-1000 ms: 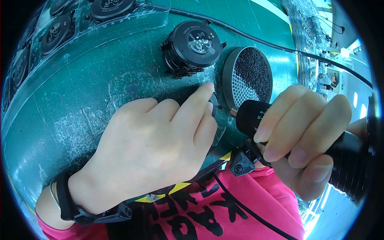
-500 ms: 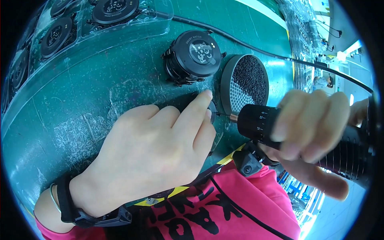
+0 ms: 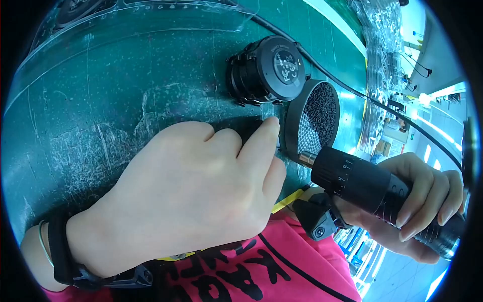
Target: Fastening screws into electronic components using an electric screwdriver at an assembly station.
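My left hand (image 3: pixel 193 194) rests on the green table (image 3: pixel 115 110), fingers curled, forefinger stretched toward something small hidden beneath it, next to a round black mesh grille (image 3: pixel 314 121). Just behind the fingertip sits a round black speaker unit (image 3: pixel 269 68). My right hand (image 3: pixel 420 201) is wrapped around a black electric screwdriver (image 3: pixel 372 189), whose metal tip points left at the spot under my left forefinger and thumb. Whether the left fingers pinch a screw is hidden.
A black cable (image 3: pixel 352 90) runs across the table behind the speaker unit. A clear plastic tray (image 3: pixel 151 12) lies at the far edge. A black clamp-like fitting (image 3: pixel 317 219) sits at the table's near edge, above my pink shirt (image 3: pixel 282 272). Bagged parts (image 3: pixel 377 45) are piled at the far right.
The view has closed in on the work spot. My right hand has brought the screwdriver lower, its tip nearer to my left forefinger. My left hand has stayed in place.
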### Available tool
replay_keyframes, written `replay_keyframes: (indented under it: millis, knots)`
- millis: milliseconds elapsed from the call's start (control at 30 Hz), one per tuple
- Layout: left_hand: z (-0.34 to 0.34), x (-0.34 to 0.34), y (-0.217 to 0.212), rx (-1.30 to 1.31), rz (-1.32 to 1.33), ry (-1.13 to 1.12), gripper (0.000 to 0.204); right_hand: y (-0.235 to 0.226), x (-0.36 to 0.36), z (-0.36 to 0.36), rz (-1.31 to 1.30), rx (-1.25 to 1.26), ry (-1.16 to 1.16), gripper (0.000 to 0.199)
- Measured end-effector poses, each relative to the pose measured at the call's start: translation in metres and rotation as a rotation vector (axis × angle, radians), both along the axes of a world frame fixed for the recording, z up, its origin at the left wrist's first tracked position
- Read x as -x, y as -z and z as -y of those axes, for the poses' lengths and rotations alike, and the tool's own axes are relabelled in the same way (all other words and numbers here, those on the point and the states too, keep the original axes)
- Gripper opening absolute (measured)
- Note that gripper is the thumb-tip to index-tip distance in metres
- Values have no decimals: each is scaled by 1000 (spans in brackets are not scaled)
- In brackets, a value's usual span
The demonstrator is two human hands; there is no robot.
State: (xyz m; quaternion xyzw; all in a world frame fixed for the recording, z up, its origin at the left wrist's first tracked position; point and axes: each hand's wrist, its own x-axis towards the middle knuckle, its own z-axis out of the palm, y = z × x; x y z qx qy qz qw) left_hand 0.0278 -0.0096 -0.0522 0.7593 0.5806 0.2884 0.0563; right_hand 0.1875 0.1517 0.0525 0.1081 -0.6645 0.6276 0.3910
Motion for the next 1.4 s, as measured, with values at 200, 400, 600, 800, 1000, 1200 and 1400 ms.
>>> replay_keyframes:
  millis: [200,400,600,800,1000,1200,1400]
  knots:
    - [-2,0,1,5,5,-2,16,-11,-2,8,148,-44,118,57]
    - [0,-1,-2,-1,-30,-14,13,5,8,-3,-13,-19,-43,58]
    - [-2,9,-16,79,-35,22,11,16,6,-2,-84,135,122,58]
    - [-10,-4,-16,45,164,33,10,22,9,0,-78,114,139,60]
    - [-15,-11,-15,112,72,20,9,24,9,4,-131,146,147,65]
    - [-16,-15,-19,153,-84,17,9,25,5,2,-143,134,138,67]
    - [-18,-11,-21,181,-113,58,9,25,3,2,-127,92,140,68]
